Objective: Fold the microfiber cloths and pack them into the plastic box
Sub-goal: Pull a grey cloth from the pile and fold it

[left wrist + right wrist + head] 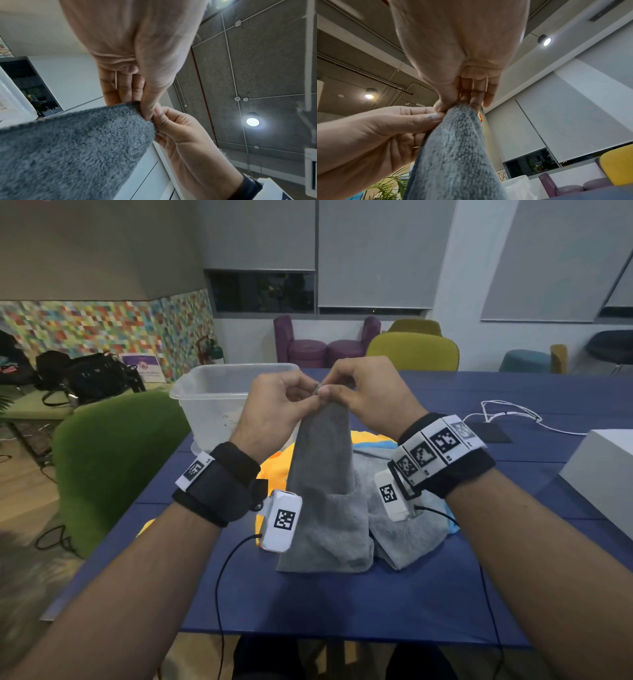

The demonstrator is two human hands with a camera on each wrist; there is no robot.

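Plastic box (pixel 219 392) sits at 10 o'clock on the blue worktop (pixel 376 594), apparently empty. Our left hand (pixel 274 405) and right hand (pixel 370 395) meet at centre, both pinching the top corner of the dark grey cloth (pixel 318 474), thumbs pressed to fingertips, the two hands touching. The cloth hangs as a tall cone, long axis vertical, tip at 12, wide bottom slumped on the worktop at 6. Just beside it, toward 3 o'clock, a lighter grey cloth (pixel 407 529) lies over yellow and blue ones. Risks, we judge: both pinches share one corner, so spreading to find the next edge may drop it. The dragging bottom could snag the pile or bunch crooked, giving a skewed fold.
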